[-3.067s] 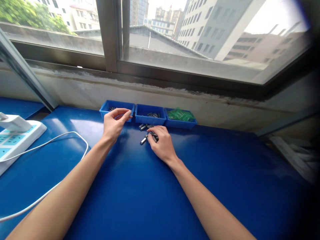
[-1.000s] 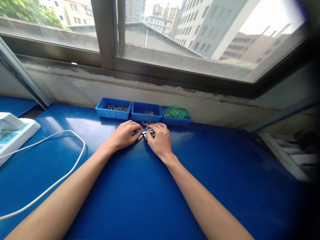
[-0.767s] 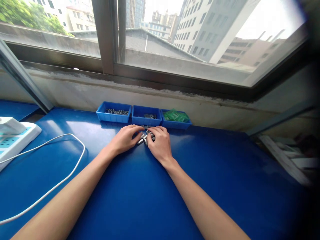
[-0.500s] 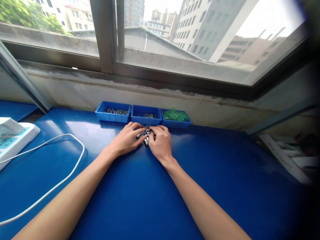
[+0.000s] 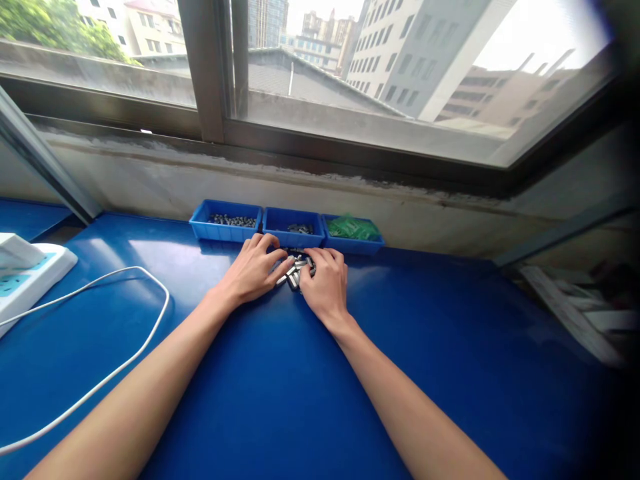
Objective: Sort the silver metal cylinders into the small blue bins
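- Head view: small metallic parts (image 5: 293, 275) lie heaped on the blue tabletop (image 5: 290, 373), between both hands!
- Left hand (image 5: 254, 268): fingers spread apart, at the pile's edge.
- Right hand (image 5: 326, 280): fingers curled over parts; grip, cannot tell.

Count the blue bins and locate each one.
3, in a row along the wall: the left bin with small pieces, the middle bin, the right bin with green plastic.
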{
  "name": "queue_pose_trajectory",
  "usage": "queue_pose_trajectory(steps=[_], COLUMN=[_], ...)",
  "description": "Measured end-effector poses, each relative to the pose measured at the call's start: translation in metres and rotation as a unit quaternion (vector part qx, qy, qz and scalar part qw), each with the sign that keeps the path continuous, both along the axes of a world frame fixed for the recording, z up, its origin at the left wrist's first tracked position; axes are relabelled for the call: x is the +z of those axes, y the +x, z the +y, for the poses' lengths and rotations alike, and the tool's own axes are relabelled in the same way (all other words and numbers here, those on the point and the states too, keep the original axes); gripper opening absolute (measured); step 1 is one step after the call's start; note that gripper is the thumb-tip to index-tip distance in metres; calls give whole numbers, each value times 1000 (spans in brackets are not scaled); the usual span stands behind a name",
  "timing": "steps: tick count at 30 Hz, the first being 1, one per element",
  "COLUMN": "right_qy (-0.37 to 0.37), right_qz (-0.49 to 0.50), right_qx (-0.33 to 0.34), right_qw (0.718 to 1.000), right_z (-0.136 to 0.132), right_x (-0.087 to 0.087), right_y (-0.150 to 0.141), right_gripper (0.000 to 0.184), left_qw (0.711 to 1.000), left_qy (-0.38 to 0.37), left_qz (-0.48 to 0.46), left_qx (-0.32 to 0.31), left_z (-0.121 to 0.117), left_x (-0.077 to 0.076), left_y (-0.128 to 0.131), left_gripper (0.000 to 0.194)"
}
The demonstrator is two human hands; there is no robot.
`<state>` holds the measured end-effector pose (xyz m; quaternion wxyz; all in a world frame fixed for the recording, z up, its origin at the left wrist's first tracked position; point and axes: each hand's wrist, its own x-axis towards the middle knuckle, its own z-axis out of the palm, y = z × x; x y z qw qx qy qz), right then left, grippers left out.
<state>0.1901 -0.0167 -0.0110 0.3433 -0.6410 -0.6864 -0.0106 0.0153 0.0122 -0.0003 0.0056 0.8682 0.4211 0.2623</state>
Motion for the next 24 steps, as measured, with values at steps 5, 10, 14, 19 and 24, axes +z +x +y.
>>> queue_pose_trajectory(steps=[5, 10, 14, 19, 24], right_qy=[10, 4, -7, -10, -11], right_qz=[27, 37, 35, 46, 66], right_qx=[-22, -11, 12, 45, 112], right_qw=[999, 999, 999, 998, 991], right_z=[0, 1, 0, 1, 1], right_x=[2, 2, 0, 1, 3], right_y=[2, 3, 1, 1, 1], right_gripper=[35, 33, 30, 27, 28], left_qw=[1000, 999, 996, 988, 984], left_qy=[11, -7, -34, -72, -86], left_qz=[-25, -24, -55, -97, -120], left_qx=[-7, -48, -69, -98, -100], left_z=[-1, 0, 0, -2, -4], left_x=[0, -3, -4, -4, -3], left_y=[-2, -2, -2, -1, 0], left_gripper=[33, 33, 31, 27, 26])
